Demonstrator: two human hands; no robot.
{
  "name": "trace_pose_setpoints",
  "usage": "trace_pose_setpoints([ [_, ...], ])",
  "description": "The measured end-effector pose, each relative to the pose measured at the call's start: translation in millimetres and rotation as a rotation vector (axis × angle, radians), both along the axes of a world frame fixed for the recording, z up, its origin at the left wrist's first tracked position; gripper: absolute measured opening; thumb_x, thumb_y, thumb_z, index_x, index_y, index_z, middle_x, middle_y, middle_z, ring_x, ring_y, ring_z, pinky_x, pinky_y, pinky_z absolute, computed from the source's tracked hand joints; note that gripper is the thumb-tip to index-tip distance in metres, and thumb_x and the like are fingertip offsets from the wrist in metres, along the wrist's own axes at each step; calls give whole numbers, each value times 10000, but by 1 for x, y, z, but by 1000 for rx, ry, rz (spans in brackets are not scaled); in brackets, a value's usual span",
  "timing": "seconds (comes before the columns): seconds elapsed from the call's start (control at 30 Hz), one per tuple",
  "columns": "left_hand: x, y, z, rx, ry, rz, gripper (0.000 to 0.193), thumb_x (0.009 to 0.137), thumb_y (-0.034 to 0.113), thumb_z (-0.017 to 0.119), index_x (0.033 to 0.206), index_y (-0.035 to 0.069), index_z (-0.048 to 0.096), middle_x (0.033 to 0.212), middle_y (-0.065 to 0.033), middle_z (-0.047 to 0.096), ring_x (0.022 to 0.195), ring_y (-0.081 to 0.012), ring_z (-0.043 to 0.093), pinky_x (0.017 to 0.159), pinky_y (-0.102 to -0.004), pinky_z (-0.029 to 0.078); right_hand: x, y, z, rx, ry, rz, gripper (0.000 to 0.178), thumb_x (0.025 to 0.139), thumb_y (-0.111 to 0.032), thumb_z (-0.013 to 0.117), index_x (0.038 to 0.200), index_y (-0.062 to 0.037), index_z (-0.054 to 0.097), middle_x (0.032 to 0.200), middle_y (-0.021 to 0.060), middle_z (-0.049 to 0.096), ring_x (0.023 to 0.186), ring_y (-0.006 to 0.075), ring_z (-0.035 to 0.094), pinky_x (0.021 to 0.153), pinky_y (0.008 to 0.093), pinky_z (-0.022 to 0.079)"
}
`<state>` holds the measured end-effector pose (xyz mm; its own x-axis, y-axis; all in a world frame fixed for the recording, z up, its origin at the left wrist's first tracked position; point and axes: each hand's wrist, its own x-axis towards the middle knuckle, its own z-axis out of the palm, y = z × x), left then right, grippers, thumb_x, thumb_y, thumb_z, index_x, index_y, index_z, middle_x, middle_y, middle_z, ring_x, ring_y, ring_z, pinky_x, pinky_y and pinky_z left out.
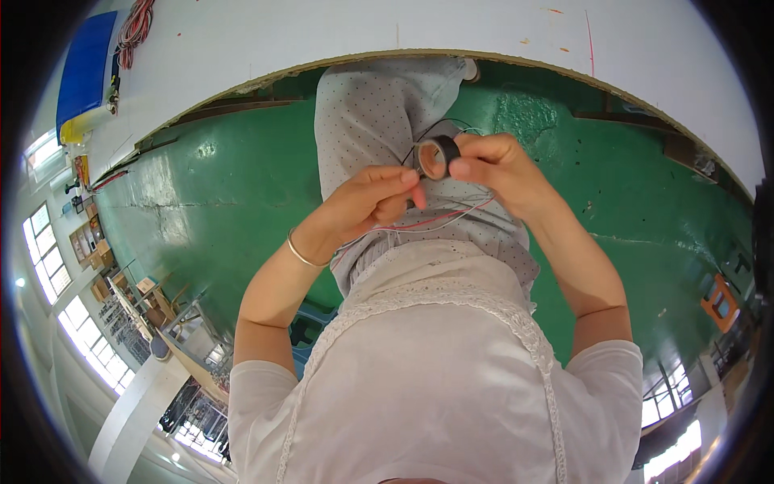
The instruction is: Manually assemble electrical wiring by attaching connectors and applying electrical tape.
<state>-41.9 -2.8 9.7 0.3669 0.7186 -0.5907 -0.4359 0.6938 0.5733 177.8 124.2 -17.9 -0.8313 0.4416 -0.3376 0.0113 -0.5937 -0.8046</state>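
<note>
Above my lap, my right hand (497, 167) grips a roll of black tape (449, 150) by its outer side, thumb and fingers pinching it. The roll's tan inner core faces left. Close to the roll's lower left, my left hand (377, 196) is closed in a pinch, with a bracelet at its wrist. Thin wires (439, 219), red and white, run across my lap between the hands. A dark wire arcs behind the roll. What the left fingertips pinch is small and partly hidden; it looks like the wires, with something dark beside them.
A white tabletop (484, 28) with a rough edge curves ahead of my knees. On its left lie a bundle of red and black wires (135, 32) and a blue sheet (86, 60). A blue stool (306, 331) is under me. An orange stool (720, 303) stands far right on the green floor.
</note>
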Motion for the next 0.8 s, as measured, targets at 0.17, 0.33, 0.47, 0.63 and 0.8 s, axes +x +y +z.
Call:
trace_pose_setpoints([
  [0.17, 3, 20, 21, 55, 276, -297, 300, 1069, 248, 432, 1022, 22, 624, 580, 25, 346, 509, -93, 307, 506, -267, 280, 17, 16, 0, 415, 151, 196, 130, 798, -134, 798, 869, -41, 741, 940, 12, 628, 872, 142, 550, 749, 307, 424],
  [0.33, 8, 29, 5, 951, 1005, -401, 187, 1015, 189, 504, 1031, 36, 610, 701, -96, 584, 619, -276, 557, 585, -373, 423, 16, 26, 16, 1099, 36, 403, 158, 743, -77, 747, 871, -78, 654, 930, -5, 656, 867, 222, 555, 710, 336, 427],
  [0.47, 14, 34, 28, 494, 914, -319, 146, 961, 161, 588, 898, 29, 593, 802, -116, 629, 637, -311, 583, 593, -409, 450, 17, 22, 21, 1096, -72, 316, 178, 739, -62, 709, 873, -80, 592, 871, -25, 655, 817, 192, 546, 675, 326, 408],
  [0.63, 15, 31, 25, 873, 1298, -315, 163, 887, 186, 695, 842, 65, 595, 762, -81, 586, 604, -248, 587, 512, -376, 441, 7, 13, 26, 321, -221, 53, 27, 913, -99, 617, 904, -81, 599, 672, -28, 573, 623, 88, 471, 610, 271, 372],
  [0.8, 11, 17, 11, 1171, 1729, -328, 161, 843, 196, 738, 838, 97, 612, 734, -49, 548, 578, -198, 576, 460, -322, 431, -28, 8, 24, 242, -350, 176, 234, 976, -229, 640, 848, -34, 661, 669, -55, 559, 636, 48, 481, 600, 261, 377],
])
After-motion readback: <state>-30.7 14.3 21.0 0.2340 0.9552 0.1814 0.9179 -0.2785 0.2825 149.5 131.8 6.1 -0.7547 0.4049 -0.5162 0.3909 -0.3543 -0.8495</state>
